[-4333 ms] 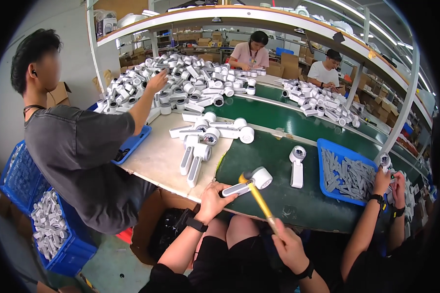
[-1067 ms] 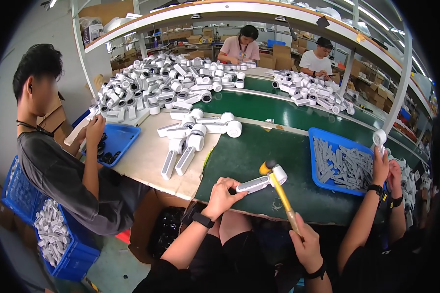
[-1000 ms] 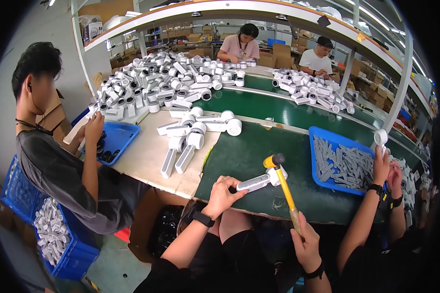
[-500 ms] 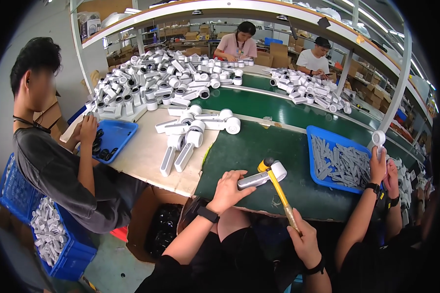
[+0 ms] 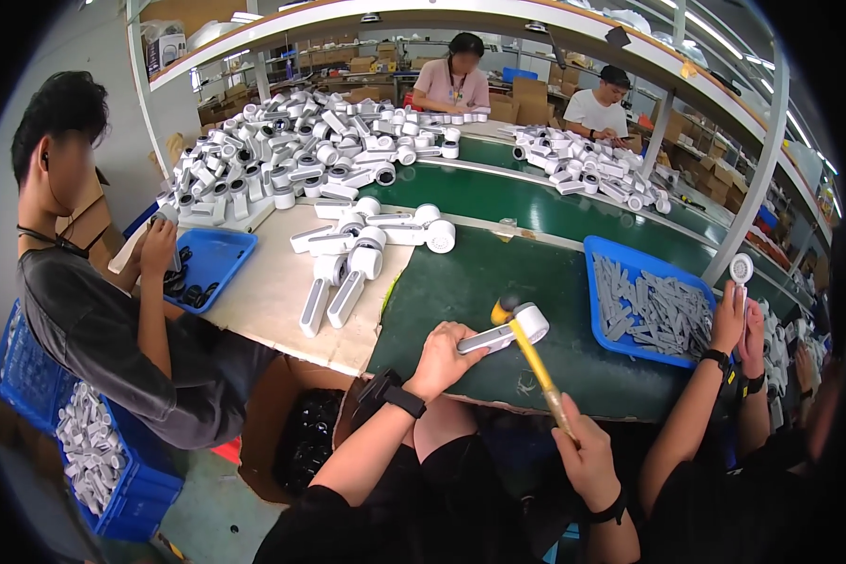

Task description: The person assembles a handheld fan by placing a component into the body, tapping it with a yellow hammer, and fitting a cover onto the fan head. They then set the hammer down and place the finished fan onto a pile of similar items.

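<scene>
On the green work surface (image 5: 432,282) lies a white round-headed handheld unit (image 5: 528,325) with a grey strip along its handle. My left hand (image 5: 442,362) is closed around the near end of that handle. My right hand (image 5: 587,462) grips a mallet (image 5: 540,371) low on its yellow shaft. The mallet's black-and-yellow head is beside the round end of the unit; whether they touch, I cannot tell. Left of my hands, several similar white units (image 5: 352,287) lie on a beige board (image 5: 254,310).
A blue tray (image 5: 587,273) of grey strips stands to the right, beside a co-worker's hands (image 5: 728,324) holding a white unit. At left, another person works over a blue tray (image 5: 240,254) of black rings. White units (image 5: 282,150) are heaped behind. Below stands a cardboard box (image 5: 263,451).
My left fingers have curled further around the handle, and the unit has rolled slightly. The mallet stays almost in place. The co-worker at right has turned a unit's round face into view.
</scene>
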The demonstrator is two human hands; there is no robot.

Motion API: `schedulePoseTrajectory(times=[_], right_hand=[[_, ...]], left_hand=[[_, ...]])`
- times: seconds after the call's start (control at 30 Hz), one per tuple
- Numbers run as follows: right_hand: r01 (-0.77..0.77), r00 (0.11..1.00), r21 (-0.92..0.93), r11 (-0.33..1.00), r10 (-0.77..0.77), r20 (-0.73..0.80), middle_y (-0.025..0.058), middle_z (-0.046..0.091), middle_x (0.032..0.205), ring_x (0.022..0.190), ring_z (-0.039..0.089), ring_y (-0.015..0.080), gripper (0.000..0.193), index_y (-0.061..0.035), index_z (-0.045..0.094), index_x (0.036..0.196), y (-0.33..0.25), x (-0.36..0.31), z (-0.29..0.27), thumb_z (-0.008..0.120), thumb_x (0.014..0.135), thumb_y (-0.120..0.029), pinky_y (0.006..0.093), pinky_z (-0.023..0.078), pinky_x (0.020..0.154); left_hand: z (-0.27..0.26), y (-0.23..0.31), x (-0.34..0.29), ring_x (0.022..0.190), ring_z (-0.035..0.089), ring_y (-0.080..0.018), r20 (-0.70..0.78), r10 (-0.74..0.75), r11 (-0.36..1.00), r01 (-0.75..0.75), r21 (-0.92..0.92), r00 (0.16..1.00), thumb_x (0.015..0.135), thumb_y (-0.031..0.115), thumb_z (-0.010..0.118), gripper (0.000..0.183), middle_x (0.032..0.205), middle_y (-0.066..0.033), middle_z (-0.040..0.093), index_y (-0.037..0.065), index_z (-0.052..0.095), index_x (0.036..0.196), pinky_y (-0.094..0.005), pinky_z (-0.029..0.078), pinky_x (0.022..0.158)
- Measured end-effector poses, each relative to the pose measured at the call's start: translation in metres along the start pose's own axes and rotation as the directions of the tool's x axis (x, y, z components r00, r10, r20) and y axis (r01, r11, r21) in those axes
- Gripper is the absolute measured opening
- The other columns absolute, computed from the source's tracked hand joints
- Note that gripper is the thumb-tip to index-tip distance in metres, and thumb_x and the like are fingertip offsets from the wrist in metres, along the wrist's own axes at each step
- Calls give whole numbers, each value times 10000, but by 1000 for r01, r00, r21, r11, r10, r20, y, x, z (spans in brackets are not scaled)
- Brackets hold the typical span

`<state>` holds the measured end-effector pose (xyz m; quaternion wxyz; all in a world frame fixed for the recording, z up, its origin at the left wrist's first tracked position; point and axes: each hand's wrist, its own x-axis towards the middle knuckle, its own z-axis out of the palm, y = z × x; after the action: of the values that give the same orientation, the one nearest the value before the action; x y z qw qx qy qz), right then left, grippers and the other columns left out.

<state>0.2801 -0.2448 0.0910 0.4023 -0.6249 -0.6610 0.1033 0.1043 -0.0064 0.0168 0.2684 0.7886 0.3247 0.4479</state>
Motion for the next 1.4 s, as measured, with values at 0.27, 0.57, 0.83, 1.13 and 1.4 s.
schedulePoseTrajectory(times=[0.27,0.57,0.83,1.13,1.4], right_hand=[[-75,987,-52,996,81,135,154,607,861,742,600,247,527,17,497,1389,10,-6,11,633,880,-4,300,482,725],[-25,998,7,1000,24,64,155,607,859,746,600,223,535,19,500,1388,0,-5,6,638,871,11,291,475,718],[-9,996,17,1000,8,93,160,639,941,799,625,221,524,47,501,1374,-11,-4,7,640,870,25,295,494,751],[34,988,-93,995,-20,156,148,594,845,732,597,252,513,16,514,1376,-11,-2,16,638,879,4,324,481,697],[59,997,-10,998,-58,51,146,580,801,674,595,303,505,-48,554,1360,-4,-4,24,663,868,-20,354,484,626]], left_hand=[[-4,4,-3,867,611,-315,4,-26,999,26,25,1000,770,196,803,248,858,-132,676,16,709,912,-399,492,811],[-18,-1,-25,980,570,-299,7,-101,987,100,127,995,734,223,831,299,910,-96,683,55,736,961,-414,467,863],[-22,2,-23,926,554,-287,2,-125,981,123,150,992,682,210,855,288,836,-83,656,64,752,908,-392,463,857],[-21,0,-24,947,551,-280,7,-148,975,145,169,989,693,246,846,300,850,-74,667,71,760,921,-387,454,877],[-24,2,-15,938,552,-279,9,-136,975,132,178,991,693,232,846,302,855,-75,671,64,762,929,-381,454,886]])
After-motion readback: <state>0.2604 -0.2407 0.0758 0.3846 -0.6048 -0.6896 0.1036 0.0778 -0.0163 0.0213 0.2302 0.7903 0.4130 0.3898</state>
